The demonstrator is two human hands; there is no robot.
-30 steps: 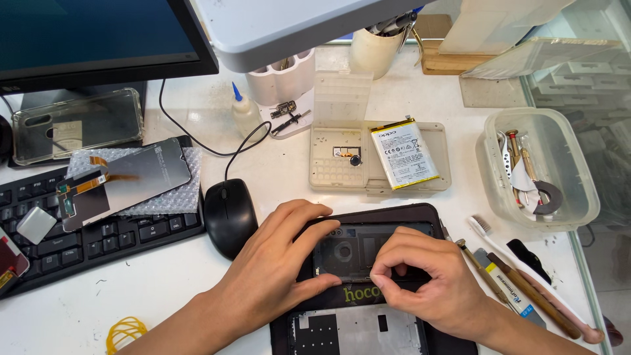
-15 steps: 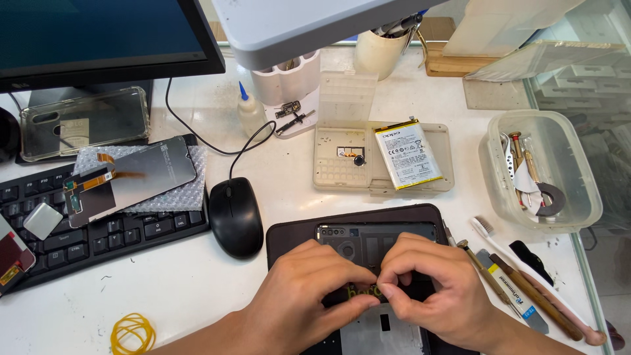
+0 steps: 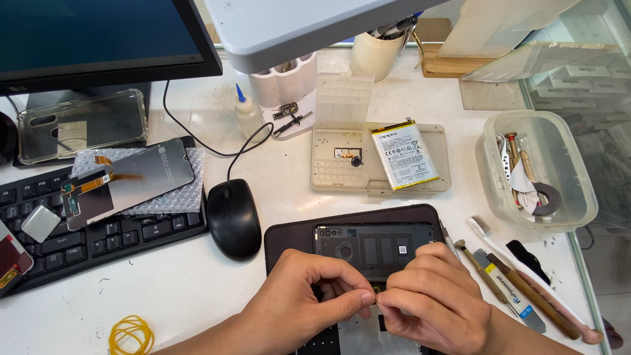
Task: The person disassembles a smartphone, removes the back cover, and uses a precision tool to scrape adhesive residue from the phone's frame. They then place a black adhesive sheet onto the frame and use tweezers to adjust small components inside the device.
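- I see my left hand [image 3: 309, 299] and my right hand [image 3: 430, 299] meet over the near end of the open phone [image 3: 374, 246], which lies on the dark mat [image 3: 289, 233].
- The thumb and first finger of each hand are pressed together on a tiny yellowish part [image 3: 376, 289]. It is too small for me to tell what it is.
- I think the little part could slip out, because so little of it shows between my fingertips. It might drop into the phone or roll off the mat.
- If I pull too hard, I think it could bend or tear.
- My hands hide the near half of the phone, so I could bump something inside without seeing it.
- The tools [image 3: 519, 289] lie just to the right of the phone. My right wrist could knock them off the table's edge.
- The mouse [image 3: 233, 220] sits just left of the phone, near my left arm. A nudge there could jog my grip.
- The battery [image 3: 404, 154] rests on a tray beyond the phone, well away.
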